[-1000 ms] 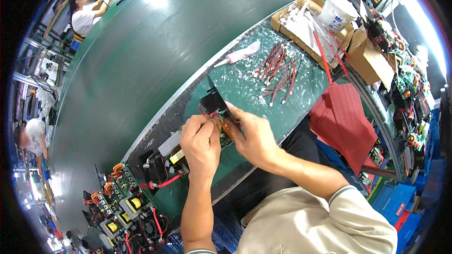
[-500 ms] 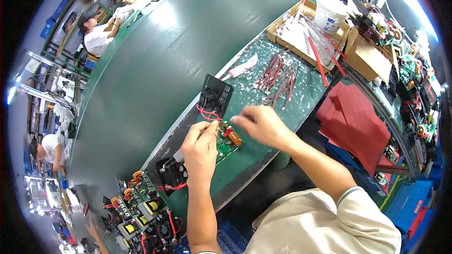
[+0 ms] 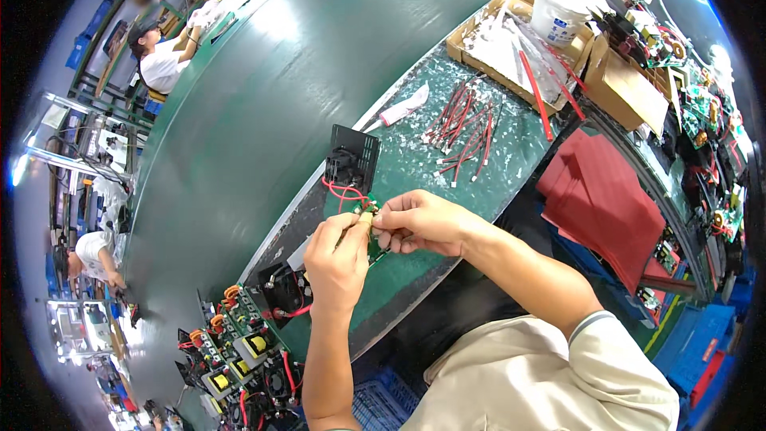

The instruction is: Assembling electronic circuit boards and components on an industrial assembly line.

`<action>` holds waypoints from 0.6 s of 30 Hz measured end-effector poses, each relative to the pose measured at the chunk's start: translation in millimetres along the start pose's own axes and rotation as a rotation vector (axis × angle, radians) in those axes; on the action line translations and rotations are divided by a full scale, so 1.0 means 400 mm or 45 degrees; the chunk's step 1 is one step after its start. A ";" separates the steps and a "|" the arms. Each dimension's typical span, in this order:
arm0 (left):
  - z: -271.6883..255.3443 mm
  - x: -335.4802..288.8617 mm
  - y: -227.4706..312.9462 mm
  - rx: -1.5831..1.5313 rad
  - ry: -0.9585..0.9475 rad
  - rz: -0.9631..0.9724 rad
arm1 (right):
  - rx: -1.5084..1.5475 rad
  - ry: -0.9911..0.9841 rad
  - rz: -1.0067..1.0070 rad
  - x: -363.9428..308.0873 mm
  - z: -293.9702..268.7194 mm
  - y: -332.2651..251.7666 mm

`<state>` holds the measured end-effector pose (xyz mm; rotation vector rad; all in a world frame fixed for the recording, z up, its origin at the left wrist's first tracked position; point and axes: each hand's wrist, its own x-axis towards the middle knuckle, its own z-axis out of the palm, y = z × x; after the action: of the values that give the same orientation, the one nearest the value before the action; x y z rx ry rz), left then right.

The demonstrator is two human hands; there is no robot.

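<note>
Above a green circuit board (image 3: pixel 373 249), mostly covered by my fingers, both hands meet fingertip to fingertip. My left hand (image 3: pixel 337 254) is closed in a pinch, with something yellowish at its fingertips. Bent fingers of my right hand (image 3: pixel 421 225) press in from the other side; what they pinch is hidden. Red wires (image 3: pixel 343 188) run from a black slotted housing (image 3: pixel 353 152) down to the board beside my left fingertips. That housing, with a dark fan-like part inside, lies just beyond my hands.
Cut red wires (image 3: pixel 459 124) and a white tube (image 3: pixel 405 106) lie on the green bench (image 3: pixel 499 179). A cardboard tray (image 3: pixel 479 64) with a white bucket (image 3: pixel 557 14) stands far right. Several assembled boards (image 3: pixel 239 351) crowd the near left. Red sheets (image 3: pixel 602 199) lie right. A co-worker (image 3: pixel 163 60) sits across.
My right hand has come down and left to join my left fingertips, covering the copper coil on the board. The black housing has shifted slightly left.
</note>
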<state>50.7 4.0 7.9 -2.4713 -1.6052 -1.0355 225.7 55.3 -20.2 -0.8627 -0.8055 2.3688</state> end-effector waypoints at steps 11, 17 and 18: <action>-0.035 0.007 -0.034 -0.253 -0.135 -0.270 | -0.648 0.129 -0.446 0.006 0.012 0.010; -0.031 0.021 -0.048 -0.507 0.126 -0.544 | -1.194 1.013 -0.923 0.141 -0.062 -0.061; -0.036 0.028 -0.047 -0.504 0.101 -0.613 | -1.196 0.848 -0.635 0.160 -0.059 -0.076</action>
<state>30.8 16.6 19.1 -2.2478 -2.2177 -1.6272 205.8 124.3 -40.3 -1.4608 -1.5972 1.0790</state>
